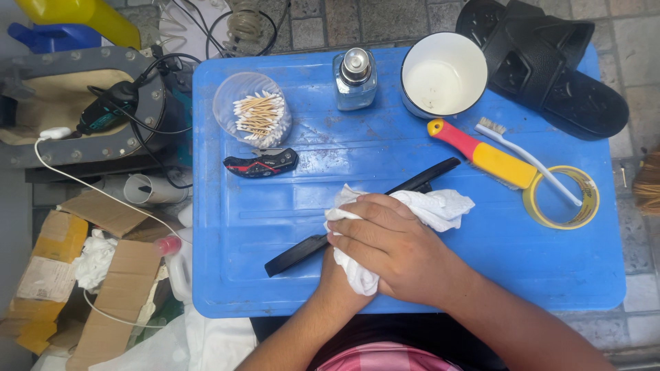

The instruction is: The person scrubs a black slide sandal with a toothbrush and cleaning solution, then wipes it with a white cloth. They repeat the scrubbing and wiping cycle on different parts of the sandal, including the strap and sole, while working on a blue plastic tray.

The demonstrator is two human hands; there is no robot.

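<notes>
Pressing a white cloth (412, 213) onto the black comb (357, 216), both hands (392, 247) lie stacked, fingers curled around it

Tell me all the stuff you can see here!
table: one, blue, middle
comb: one, black, under the cloth
cloth: one, white, over the comb
cotton swabs cup: one, clear, far left of table
folding knife: one, black and red, below the cup
glass bottle: one, clear, far edge
bowl: one, white, far edge
handled tool: one, red and yellow, right
toothbrush: one, white, across the tape
tape roll: one, yellow, right
sandal: one, black, top right
cardboard: several pieces, brown, floor left
hands: right hand presses the cloth; left hand mostly hidden beneath
</notes>
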